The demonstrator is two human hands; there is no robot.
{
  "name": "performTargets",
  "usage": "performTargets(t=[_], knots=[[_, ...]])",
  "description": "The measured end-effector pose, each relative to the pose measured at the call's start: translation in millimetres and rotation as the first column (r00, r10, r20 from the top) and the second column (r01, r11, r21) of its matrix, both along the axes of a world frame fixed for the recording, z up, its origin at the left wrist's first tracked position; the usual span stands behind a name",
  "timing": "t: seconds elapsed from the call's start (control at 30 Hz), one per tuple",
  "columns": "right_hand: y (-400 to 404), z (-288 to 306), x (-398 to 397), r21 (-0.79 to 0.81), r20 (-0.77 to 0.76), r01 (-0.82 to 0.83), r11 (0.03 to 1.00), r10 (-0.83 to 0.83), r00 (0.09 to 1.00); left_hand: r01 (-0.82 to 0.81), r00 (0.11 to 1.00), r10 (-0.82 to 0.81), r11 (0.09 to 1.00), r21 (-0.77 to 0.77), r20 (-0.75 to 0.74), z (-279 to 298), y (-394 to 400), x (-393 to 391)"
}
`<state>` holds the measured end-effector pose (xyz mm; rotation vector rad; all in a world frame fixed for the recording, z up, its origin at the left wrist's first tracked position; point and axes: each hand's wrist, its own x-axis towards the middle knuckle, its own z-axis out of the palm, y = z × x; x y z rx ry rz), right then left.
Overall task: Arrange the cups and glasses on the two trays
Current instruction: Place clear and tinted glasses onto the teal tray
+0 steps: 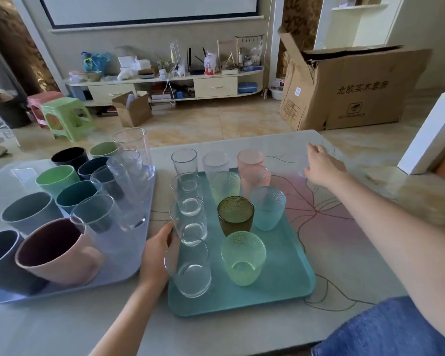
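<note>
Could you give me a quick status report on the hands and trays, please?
Left hand against nearest clear glass on teal tray. Right hand reaching over table. Blue tray full. Nothing obstructing.

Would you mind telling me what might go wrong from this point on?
The left hand is against the clear glasses packed along the teal tray edge; a nudge may topple one. The right hand reaches for a faint clear glass on the table, easily misjudged.

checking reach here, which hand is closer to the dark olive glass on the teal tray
Left. The left hand rests at the teal tray's left edge, against a clear glass, just left of the dark olive glass. The right hand is off the tray, far to its upper right.
</note>
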<state>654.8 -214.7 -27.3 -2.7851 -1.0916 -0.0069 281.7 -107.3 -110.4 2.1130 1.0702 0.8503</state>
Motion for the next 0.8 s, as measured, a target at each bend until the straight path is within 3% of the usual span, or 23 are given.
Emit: performTargets(t=[0.1,0.3,0.53,0.8], knots=[[5.5,-15.2,6.1,0.025,-0.051,0.011,1.000,-0.010,0.999,-0.006,1.000,0.007,1.000,-0.022,0.011,2.6,-1.3,0.9],[5.9,-28.7,-1.5,0.175,0.056,0.030,0.984,-0.040,0.998,-0.039,0.999,0.039,0.999,-0.015,0.016,0.3,0.5,2.1],[-0.3,-20.1,-14.4,0.116,0.172,-0.082,0.990,0.062,0.983,-0.043,0.999,0.043,0.998,0.040,-0.006,-6.1,5.1,3.4],[-41.1,1.6,-47.6,0.055,0.104,-0.237,0.970,0.231,0.967,0.017,1.000,-0.016,0.997,0.077,-0.015,-9.1,6.0,-1.1]])
